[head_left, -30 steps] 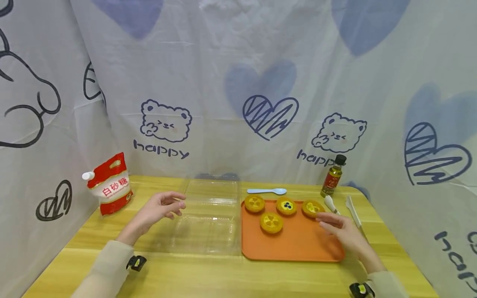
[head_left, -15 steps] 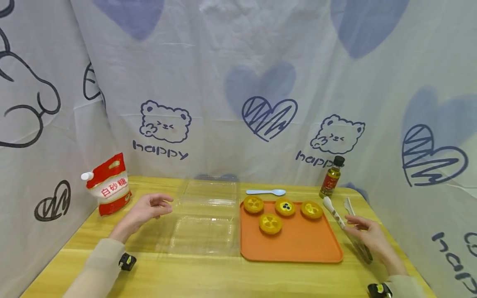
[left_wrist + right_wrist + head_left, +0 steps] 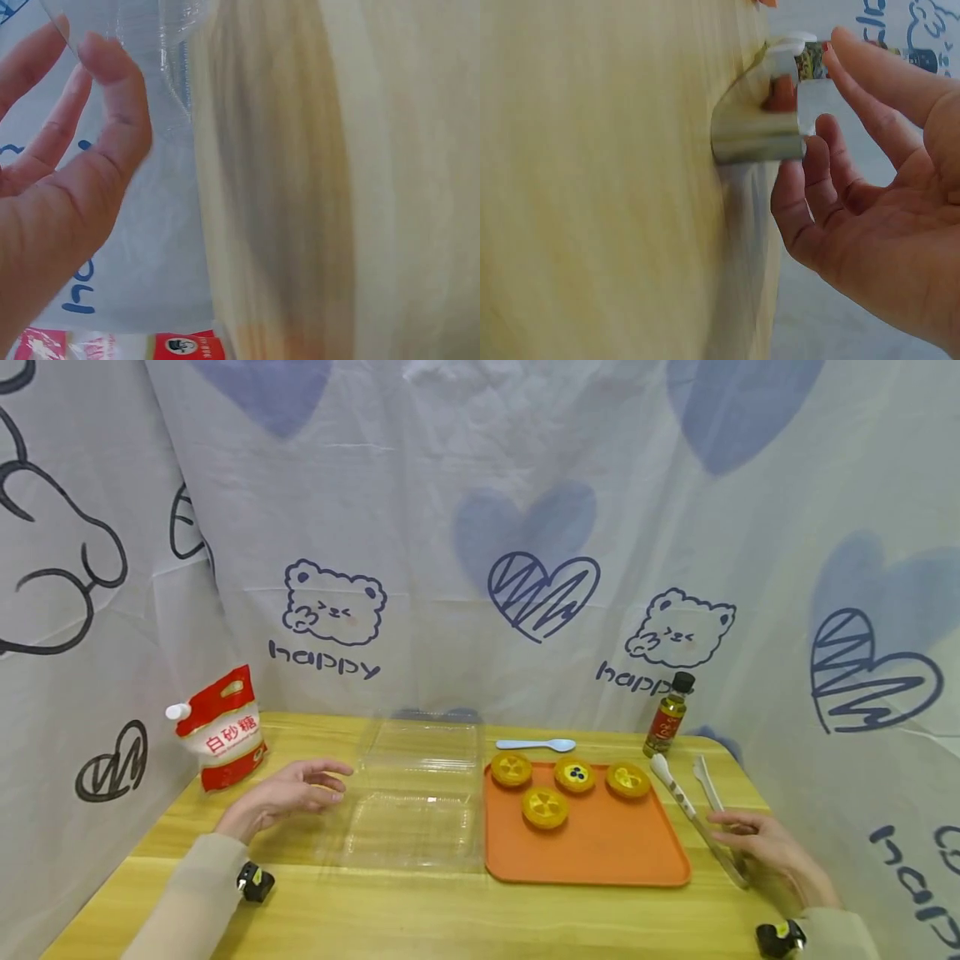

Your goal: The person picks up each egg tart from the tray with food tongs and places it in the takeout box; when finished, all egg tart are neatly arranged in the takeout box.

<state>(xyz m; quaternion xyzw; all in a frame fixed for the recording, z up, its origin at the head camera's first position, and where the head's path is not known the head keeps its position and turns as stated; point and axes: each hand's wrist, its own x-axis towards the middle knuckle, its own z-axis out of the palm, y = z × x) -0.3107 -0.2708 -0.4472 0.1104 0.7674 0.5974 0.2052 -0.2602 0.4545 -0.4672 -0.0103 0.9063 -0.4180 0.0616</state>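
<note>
My left hand [image 3: 296,789] hovers just left of a clear plastic clamshell box [image 3: 412,827], its fingers loosely bent and holding nothing. In the left wrist view, the box's thin edge [image 3: 69,39] appears by the fingertips; contact cannot be told. My right hand [image 3: 772,847] is over the bent end of a pair of tongs [image 3: 705,831] with white tips, right of the orange tray [image 3: 600,852]. Seen from the right wrist, the fingers [image 3: 791,187] are beside the tongs' metal bend [image 3: 757,139], not closed round it. Egg tarts [image 3: 545,808] sit on the tray.
A light blue spoon [image 3: 536,745] lies behind the tray. At the back right stands an oil bottle [image 3: 666,718] with a black cap. A red and white sugar bag [image 3: 228,735] stands at the left. Patterned cloth [image 3: 435,568] walls the wooden table [image 3: 420,914].
My right hand has moved right, from over the tray's right side to above the tongs. The left hand has drawn back a little to the left. The tarts have stayed put.
</note>
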